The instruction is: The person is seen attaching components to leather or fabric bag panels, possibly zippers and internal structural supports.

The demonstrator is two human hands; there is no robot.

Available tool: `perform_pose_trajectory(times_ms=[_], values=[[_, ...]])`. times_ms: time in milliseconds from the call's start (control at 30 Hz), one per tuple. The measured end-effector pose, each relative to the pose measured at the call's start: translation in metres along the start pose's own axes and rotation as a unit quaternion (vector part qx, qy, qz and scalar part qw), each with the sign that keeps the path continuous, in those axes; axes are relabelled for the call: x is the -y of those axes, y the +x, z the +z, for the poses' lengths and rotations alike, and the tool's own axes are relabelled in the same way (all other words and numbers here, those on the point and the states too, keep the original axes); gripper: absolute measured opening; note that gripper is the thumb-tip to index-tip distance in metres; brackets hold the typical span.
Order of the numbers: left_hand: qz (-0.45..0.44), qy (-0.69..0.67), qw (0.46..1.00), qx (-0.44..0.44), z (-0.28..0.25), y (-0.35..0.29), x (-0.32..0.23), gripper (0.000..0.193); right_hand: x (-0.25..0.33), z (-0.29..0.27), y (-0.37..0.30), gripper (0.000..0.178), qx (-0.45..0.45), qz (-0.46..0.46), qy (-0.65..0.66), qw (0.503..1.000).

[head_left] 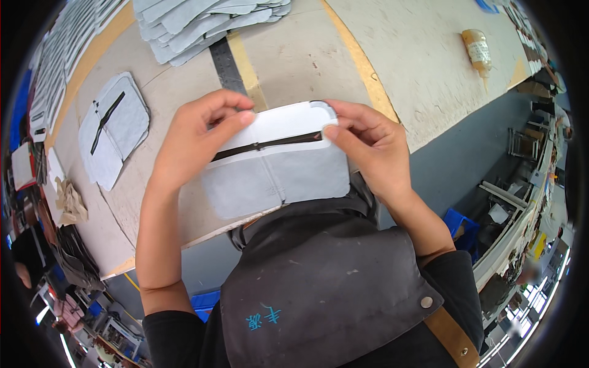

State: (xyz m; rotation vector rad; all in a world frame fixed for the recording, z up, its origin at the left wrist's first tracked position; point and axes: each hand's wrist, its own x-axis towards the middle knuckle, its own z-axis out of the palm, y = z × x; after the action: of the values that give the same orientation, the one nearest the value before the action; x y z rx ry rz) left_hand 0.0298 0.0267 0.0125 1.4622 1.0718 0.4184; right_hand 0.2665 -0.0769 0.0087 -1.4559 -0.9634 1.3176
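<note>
Between my hands is a light grey fabric panel (279, 175), its lower part lying at the front edge of the worktable. A dark strip (270, 146) crosses it, with a white band (285, 121) above that ends in a rounded right corner. At the band's left end my left hand (205, 132) pinches the panel between thumb and curled fingers. My right hand (371, 144) grips the other end, thumb in front beside the dark strip and fingers behind the rounded corner. The fingers behind the panel are partly hidden.
A similar grey panel stack (115, 132) lies on the worktable (307, 61) to the left, near crumpled brown paper (70, 202). At the back stands a larger pile of grey panels (202, 24). A yellowish glue bottle (477, 52) lies at the far right, near the table's edge.
</note>
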Motion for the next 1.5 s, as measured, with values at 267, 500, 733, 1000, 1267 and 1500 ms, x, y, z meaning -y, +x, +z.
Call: perform_pose_trajectory(times_ms=[267,500,733,1000,1267,1500], values=[[-0.103,-0.020,0.994,-0.043,-0.037,-0.049,0.025,0.019,-0.018,-0.007,0.019,0.032,-0.064,0.007,0.039,0.997],[-0.060,-0.166,0.979,-0.101,-0.025,-0.062,0.021,0.012,-0.018,-0.010,0.021,0.034,-0.074,0.010,0.011,0.997],[-0.057,-0.209,0.971,-0.101,-0.023,-0.068,0.013,0.011,-0.020,-0.007,0.022,0.034,-0.103,0.013,-0.008,0.995],[-0.041,-0.201,0.972,-0.117,-0.018,-0.072,0.008,0.012,-0.021,-0.008,0.020,0.033,-0.074,-0.007,-0.002,0.997],[-0.033,-0.221,0.969,-0.104,-0.024,-0.074,0.020,0.014,-0.015,-0.005,0.017,0.034,-0.084,0.019,0.039,0.996],[-0.071,-0.199,0.966,-0.147,-0.031,-0.066,0.036,0.016,0.002,-0.005,0.004,0.034,-0.028,0.018,0.074,0.997]])
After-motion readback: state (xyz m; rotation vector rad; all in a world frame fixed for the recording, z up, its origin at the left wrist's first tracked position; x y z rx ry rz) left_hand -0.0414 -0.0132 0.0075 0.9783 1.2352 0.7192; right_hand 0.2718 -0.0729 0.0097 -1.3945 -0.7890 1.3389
